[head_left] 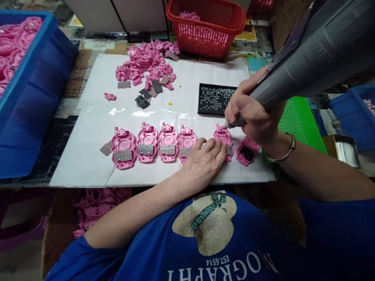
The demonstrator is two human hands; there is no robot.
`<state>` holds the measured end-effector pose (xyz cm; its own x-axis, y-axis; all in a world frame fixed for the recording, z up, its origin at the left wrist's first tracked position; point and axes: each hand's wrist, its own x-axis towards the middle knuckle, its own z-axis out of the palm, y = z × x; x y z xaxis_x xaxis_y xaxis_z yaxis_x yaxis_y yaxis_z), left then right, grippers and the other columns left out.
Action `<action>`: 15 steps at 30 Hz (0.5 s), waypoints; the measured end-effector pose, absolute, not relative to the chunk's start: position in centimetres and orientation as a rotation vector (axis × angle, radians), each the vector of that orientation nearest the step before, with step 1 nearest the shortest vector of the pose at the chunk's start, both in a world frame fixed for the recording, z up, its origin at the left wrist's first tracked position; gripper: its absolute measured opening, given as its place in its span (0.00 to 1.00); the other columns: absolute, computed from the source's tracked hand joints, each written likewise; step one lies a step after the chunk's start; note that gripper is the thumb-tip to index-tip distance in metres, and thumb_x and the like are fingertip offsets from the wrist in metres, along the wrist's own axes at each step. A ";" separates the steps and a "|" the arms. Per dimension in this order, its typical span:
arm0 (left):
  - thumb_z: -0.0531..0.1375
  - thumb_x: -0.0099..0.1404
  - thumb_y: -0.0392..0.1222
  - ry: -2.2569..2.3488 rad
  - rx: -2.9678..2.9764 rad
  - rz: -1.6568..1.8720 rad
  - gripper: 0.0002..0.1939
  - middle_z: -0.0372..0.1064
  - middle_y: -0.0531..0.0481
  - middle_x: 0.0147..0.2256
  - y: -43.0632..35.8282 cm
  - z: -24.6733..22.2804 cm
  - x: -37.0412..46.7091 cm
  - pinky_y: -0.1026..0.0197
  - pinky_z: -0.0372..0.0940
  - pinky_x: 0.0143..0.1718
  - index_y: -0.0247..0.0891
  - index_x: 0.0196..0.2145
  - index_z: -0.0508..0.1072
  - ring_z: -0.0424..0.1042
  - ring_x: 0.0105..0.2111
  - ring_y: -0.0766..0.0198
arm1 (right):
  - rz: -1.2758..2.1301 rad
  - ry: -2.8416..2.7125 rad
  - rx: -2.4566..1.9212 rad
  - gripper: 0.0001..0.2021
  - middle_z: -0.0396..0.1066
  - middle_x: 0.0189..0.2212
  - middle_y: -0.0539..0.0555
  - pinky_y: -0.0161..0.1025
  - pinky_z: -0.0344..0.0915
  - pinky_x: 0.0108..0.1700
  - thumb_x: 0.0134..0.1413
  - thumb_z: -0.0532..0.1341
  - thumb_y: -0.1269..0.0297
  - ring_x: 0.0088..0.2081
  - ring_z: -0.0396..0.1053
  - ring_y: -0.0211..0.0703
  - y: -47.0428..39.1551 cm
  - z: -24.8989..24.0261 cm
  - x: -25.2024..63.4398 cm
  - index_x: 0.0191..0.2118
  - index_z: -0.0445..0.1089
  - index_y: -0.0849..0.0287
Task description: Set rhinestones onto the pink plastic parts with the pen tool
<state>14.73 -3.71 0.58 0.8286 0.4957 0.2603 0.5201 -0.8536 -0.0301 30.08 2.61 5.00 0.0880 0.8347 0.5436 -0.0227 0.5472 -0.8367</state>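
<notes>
My right hand (252,109) is wrapped round a grey electric screwdriver (269,91). Its tip meets the upper left part of a pink plastic casing (223,136). Thumb and forefinger of my left hand (205,160) press on that casing's lower left side; the other fingers are bent over the white sheet. Part of the casing and its grey plate is hidden under them. To the left stand several like casings (168,140) in a row, each with a grey plate across its lower half. A pink casing with a black plate (246,151) lies to the right, tilted.
Behind the casings sit a black tray of screws (215,99) and a heap of small pink parts (149,58) with loose grey plates (156,86). A red basket (205,39), blue bin (32,105) and green tray (301,121) surround the white sheet (88,156).
</notes>
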 end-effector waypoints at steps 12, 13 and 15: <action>0.52 0.73 0.34 -0.809 -2.859 -0.466 0.17 0.72 0.39 0.54 -3.7 0.0 14.7 0.50 0.61 0.50 0.26 0.56 0.69 0.69 0.49 0.53 | 0.638 -1.270 -0.718 0.15 0.59 0.20 0.43 0.40 0.57 0.19 0.47 0.72 0.53 0.17 0.59 0.38 5.8 7.6 33.1 0.38 0.69 0.45; 0.53 0.72 0.34 -0.817 -2.860 -0.472 0.17 0.72 0.40 0.54 -3.7 0.0 14.7 0.50 0.61 0.50 0.27 0.55 0.69 0.69 0.49 0.53 | 0.587 -1.243 -0.712 0.14 0.59 0.21 0.43 0.40 0.57 0.19 0.47 0.72 0.55 0.17 0.60 0.37 6.4 7.7 33.7 0.38 0.69 0.45; 0.54 0.72 0.34 -0.827 -2.865 -0.479 0.17 0.72 0.40 0.55 -3.7 -0.1 14.7 0.50 0.61 0.50 0.28 0.56 0.69 0.69 0.49 0.54 | 0.509 -1.201 -0.730 0.13 0.60 0.20 0.42 0.40 0.57 0.19 0.47 0.71 0.55 0.16 0.59 0.37 7.8 7.6 34.7 0.36 0.68 0.46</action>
